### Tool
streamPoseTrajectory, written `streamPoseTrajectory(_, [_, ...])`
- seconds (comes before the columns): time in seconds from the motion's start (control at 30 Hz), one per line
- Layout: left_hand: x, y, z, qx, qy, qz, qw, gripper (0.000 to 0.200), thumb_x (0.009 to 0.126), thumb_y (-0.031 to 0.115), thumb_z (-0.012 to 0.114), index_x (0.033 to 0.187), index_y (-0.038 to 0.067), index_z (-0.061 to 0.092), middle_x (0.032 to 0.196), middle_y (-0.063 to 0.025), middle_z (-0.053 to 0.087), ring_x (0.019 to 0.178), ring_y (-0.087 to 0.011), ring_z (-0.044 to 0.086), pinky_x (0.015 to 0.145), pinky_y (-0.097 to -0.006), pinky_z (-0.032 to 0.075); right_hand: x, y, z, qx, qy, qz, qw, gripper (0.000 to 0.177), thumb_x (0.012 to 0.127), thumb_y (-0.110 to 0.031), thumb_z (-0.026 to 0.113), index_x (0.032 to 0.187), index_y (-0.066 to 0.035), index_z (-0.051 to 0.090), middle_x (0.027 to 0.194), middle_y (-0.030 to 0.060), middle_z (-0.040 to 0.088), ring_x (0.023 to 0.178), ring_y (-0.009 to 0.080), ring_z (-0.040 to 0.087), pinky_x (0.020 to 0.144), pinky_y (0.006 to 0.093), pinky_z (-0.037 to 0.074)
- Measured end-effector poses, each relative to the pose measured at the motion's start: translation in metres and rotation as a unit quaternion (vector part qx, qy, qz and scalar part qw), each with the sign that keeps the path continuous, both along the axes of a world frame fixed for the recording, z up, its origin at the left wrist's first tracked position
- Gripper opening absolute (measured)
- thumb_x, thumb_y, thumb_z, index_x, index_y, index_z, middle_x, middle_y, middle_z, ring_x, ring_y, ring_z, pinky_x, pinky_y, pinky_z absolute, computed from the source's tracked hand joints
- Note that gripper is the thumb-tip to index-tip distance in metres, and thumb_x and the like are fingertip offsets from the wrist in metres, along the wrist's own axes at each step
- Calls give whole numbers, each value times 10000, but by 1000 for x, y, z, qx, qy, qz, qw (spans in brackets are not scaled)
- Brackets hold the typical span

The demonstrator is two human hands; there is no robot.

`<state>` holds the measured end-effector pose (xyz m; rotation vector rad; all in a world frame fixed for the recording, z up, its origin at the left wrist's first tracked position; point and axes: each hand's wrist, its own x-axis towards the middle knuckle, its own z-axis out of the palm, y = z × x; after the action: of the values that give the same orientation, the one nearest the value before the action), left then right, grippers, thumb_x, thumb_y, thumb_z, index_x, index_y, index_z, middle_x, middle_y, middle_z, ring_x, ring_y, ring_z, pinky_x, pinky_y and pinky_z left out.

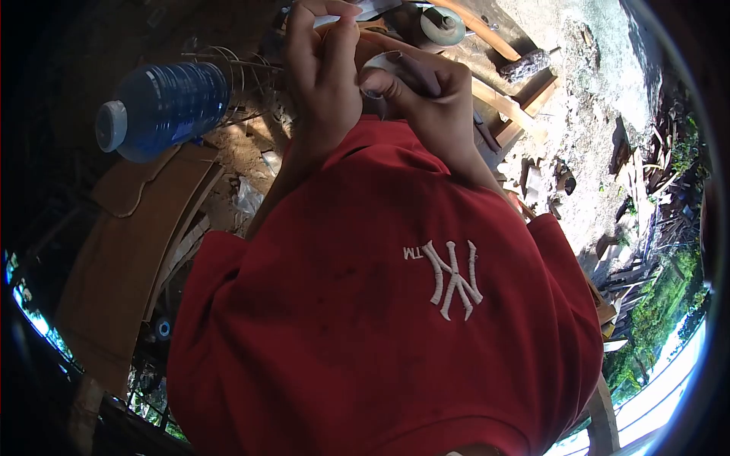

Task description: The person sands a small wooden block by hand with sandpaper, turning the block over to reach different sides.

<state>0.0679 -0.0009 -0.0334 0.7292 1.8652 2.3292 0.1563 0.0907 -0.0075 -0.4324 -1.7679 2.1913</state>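
My left hand (pixel 323 76) is raised at the top of the view, its thumb and fingers closed in a pinch. A bit of tan material (pixel 328 30) shows between them, mostly hidden by the fingers. Beside it, my right hand (pixel 437 99) grips a folded, greyish-brown sheet (pixel 414 72) that looks like sandpaper, with the thumb pressed on its pale curled edge. The two hands are close together, in front of the red shirt (pixel 365 304). Just beyond the right hand is a round, pale green disc-like object (pixel 442 26) with a knob in its middle.
A large blue water bottle (pixel 171 106) with a white cap lies at the left. Below it are curved brown wooden boards (pixel 125 266). Wooden pieces (pixel 506 106) lie on the ground beyond my right hand. Scrap and debris (pixel 646 175) cover the ground at the right.
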Motion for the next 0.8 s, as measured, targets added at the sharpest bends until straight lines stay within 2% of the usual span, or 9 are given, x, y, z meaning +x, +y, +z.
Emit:
streamPoseTrajectory(0.07, [0,1,1,0,22,3,1000,110,857,66,463,924,-5,515,680,-27,532,544,-43,472,488,-175,366,-1,-7,1,32,25,-39,998,166,786,-182,676,817,-22,645,578,-11,558,500,20,467,463,171,367])
streamPoseTrajectory(0.1, [1,3,2,1,33,5,999,111,857,68,462,922,-5,515,683,-24,530,541,-44,469,482,-176,362,-1,-2,-1,18,8,-21,1000,171,786,-182,677,836,-21,645,582,-13,559,505,20,470,463,170,367])
streamPoseTrajectory(0.2, [17,5,17,20,-94,-8,995,118,853,73,458,918,-6,516,687,-20,529,549,-52,490,475,-174,369,1,10,-8,-44,-21,18,999,189,784,-181,679,875,-18,648,587,-20,561,512,20,473,460,168,366])
streamPoseTrajectory(0.37, [15,4,10,-6,-61,24,998,131,845,87,458,921,-3,516,681,-27,534,581,-69,535,495,-175,407,4,7,-8,-168,18,27,985,189,783,-188,681,839,-9,654,582,-16,564,502,26,477,454,170,368])
streamPoseTrajectory(0.47, [23,9,18,4,-77,23,997,135,840,87,461,921,-1,524,690,-22,524,577,-62,516,504,-176,404,12,3,-8,-37,20,22,999,198,788,-203,677,829,-11,658,588,-9,569,510,26,489,453,171,367])
streamPoseTrajectory(0.6, [22,6,9,-7,-40,16,999,137,837,85,465,918,-3,533,715,-19,522,586,-53,490,514,-181,397,11,9,-13,-87,6,11,996,192,789,-203,677,782,-14,642,617,-16,577,538,8,486,461,159,357])
streamPoseTrajectory(0.7, [22,4,4,-25,-50,22,998,138,838,87,468,920,-5,531,717,-19,525,609,-47,496,513,-181,398,11,7,-26,-274,-18,-3,961,181,791,-194,674,777,-19,630,621,-23,578,540,7,481,463,157,352])
streamPoseTrajectory(0.8, [20,2,2,-65,39,41,996,126,841,76,466,918,-3,527,713,-20,525,600,-45,498,511,-177,395,17,4,-17,-176,22,8,984,178,800,-190,665,834,-17,639,617,-32,571,538,4,471,466,160,351])
